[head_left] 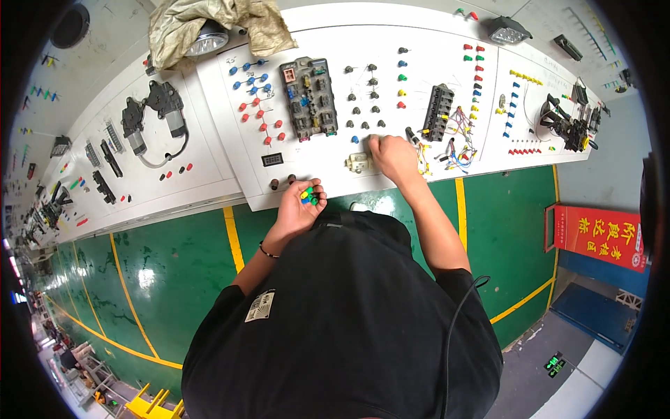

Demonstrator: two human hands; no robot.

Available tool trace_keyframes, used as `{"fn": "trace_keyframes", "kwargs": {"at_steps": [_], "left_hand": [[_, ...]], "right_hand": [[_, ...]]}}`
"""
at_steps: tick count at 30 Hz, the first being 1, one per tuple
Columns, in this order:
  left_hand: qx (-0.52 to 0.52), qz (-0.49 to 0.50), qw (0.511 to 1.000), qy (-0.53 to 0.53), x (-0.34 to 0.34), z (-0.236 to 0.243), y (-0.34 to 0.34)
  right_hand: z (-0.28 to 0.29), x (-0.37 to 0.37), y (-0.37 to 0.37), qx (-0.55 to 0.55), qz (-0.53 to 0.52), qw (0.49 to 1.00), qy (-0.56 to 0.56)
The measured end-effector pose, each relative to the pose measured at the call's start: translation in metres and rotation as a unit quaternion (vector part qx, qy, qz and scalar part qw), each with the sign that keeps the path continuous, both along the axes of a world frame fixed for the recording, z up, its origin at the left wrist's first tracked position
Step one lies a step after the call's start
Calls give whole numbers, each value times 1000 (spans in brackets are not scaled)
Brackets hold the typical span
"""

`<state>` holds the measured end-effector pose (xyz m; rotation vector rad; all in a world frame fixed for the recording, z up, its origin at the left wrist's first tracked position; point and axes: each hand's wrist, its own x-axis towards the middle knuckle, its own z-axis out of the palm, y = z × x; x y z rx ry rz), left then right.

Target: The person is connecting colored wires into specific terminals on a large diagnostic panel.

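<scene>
My left hand (pixel 300 209) is turned palm-up near the white panel's front edge, fingers curled round several small green, yellow and blue plastic pieces (pixel 309 196). My right hand (pixel 391 153) is on the panel (pixel 279 188) with fingertips drawn together; what they hold, if anything, is hidden. Just left of it are a blue terminal post (pixel 354 140) and a pale metal fitting (pixel 357 163). Rows of black posts (pixel 353 94) stand above. A fuse box (pixel 307 98) sits to the left, a black connector block (pixel 438 112) with loose coloured wires (pixel 460 150) to the right.
Side panels carry black motor units (pixel 167 105) and a switch assembly (pixel 558 122). A cloth (pixel 171 31) drapes over a lamp at the back. A red sign board (pixel 597 234) stands at right. Below are a green floor (pixel 502 230) and a yellow chair (pixel 146 405).
</scene>
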<state>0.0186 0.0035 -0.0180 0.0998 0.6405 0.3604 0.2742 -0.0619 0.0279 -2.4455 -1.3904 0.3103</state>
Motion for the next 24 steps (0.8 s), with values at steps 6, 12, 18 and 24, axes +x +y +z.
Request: {"fn": "trace_keyframes", "kwargs": {"at_steps": [6, 12, 18, 24], "left_hand": [[26, 21, 999, 2, 14, 19, -2], [43, 13, 998, 32, 28, 27, -2], [41, -4, 999, 33, 35, 25, 1], [44, -8, 998, 42, 37, 24, 7]], "right_hand": [[-3, 2, 2, 75, 1, 997, -8], [-4, 3, -4, 80, 17, 997, 15], [-5, 6, -7, 35, 44, 998, 6], [-5, 0, -3, 142, -20, 990, -21]]}}
